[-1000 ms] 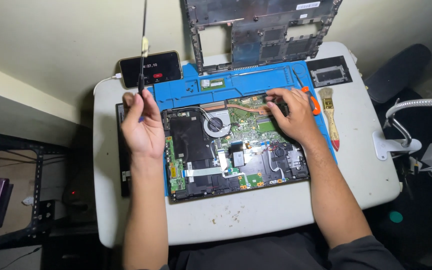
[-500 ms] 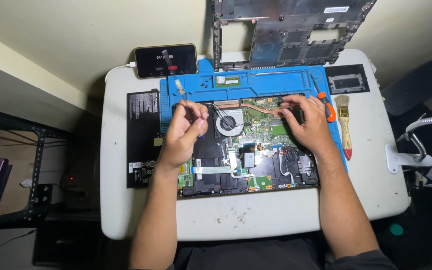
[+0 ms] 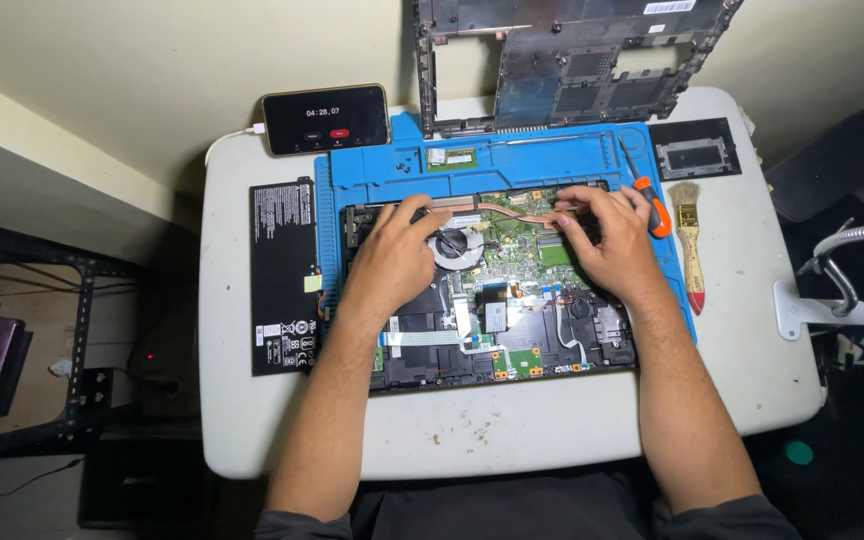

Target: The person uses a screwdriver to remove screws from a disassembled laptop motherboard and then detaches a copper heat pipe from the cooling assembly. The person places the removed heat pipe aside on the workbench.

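An opened laptop base [image 3: 492, 320] lies on a blue work mat [image 3: 512, 165], showing its green circuit board, a round fan [image 3: 450, 243] and a copper heat pipe. My left hand [image 3: 392, 255] rests on the upper left part, fingertips at the top edge beside the fan. My right hand [image 3: 607, 240] presses on the upper right part of the board, fingers curled down near the heat pipe's end. Neither hand visibly holds a tool.
A black flat battery pack [image 3: 282, 275] lies left of the mat. A phone [image 3: 325, 119] with a lit screen sits at the back left. The removed bottom cover [image 3: 562, 60] leans against the wall. An orange-handled screwdriver [image 3: 652, 205], a brush [image 3: 690, 250] and a small black panel [image 3: 694, 150] lie at right.
My left hand came from the table's left side onto the laptop and lowered its fingers to the top edge. The thin tool it held is no longer seen. My right hand barely moved.
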